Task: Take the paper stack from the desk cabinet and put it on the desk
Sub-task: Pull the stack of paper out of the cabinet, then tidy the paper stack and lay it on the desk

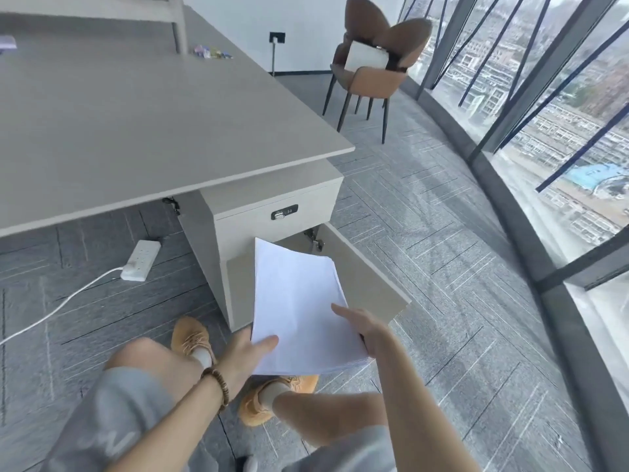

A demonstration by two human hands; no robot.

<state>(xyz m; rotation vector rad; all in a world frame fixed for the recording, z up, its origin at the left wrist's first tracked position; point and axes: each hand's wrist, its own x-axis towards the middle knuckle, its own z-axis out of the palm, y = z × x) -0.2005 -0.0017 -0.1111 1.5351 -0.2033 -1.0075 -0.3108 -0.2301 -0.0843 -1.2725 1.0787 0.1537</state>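
A white paper stack (299,301) is held in the air in front of the grey desk cabinet (272,206), whose lower door (367,270) stands swung open to the right. My left hand (246,356) grips the stack's near left corner, thumb on top. My right hand (362,327) holds the near right edge, fingers spread over the top sheet. The stack tilts up away from me and hides most of the cabinet's opening. The grey desk (143,124) spreads above and to the left of the cabinet.
A white power strip (140,255) with its cable lies on the carpet under the desk. My knees and tan shoes are below the stack. Two brown chairs (371,69) stand at the back by the glass wall (544,131). Small colourful items (211,52) sit on the desk's far side.
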